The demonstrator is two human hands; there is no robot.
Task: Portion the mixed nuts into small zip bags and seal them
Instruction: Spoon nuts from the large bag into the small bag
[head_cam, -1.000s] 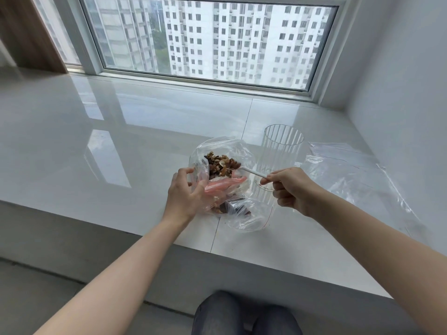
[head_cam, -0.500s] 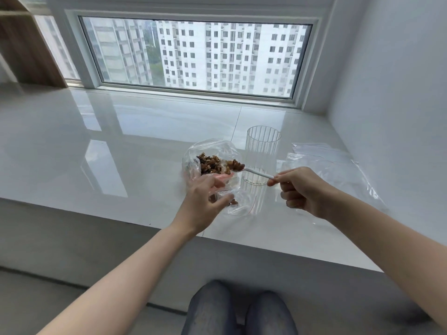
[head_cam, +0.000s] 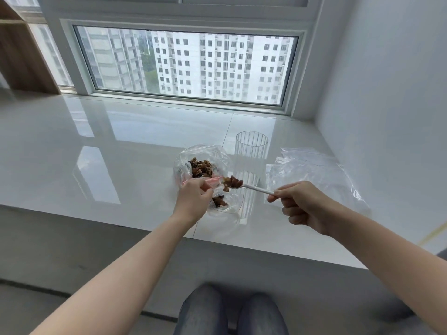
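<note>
A person seated at a glossy white window ledge [head_cam: 116, 151] portions mixed nuts, seen from a head-worn camera. The right hand [head_cam: 302, 205] is closed around the handle of a white plastic spoon [head_cam: 256, 188], whose bowl carries a heap of brown nuts [head_cam: 232, 182] above the mouth of a small clear zip bag [head_cam: 227, 209]. The left hand [head_cam: 193, 198] pinches the pink zip strip [head_cam: 212, 180] at that bag's rim, holding the opening up; a few dark nuts already sit in the bag's lower part, just beside the left hand's fingers.

Just behind the small bag lies a larger clear bag [head_cam: 200, 160] holding the main pile of mixed nuts [head_cam: 200, 167]. A ribbed clear glass tumbler [head_cam: 251, 151] stands upright just to the right of it. Further right, flat clear plastic bags [head_cam: 314, 170] are spread on the ledge near the white wall [head_cam: 387, 93]. The window [head_cam: 186, 66] beyond looks onto white apartment towers. The person's knees [head_cam: 229, 310] in grey trousers show at the bottom edge.
</note>
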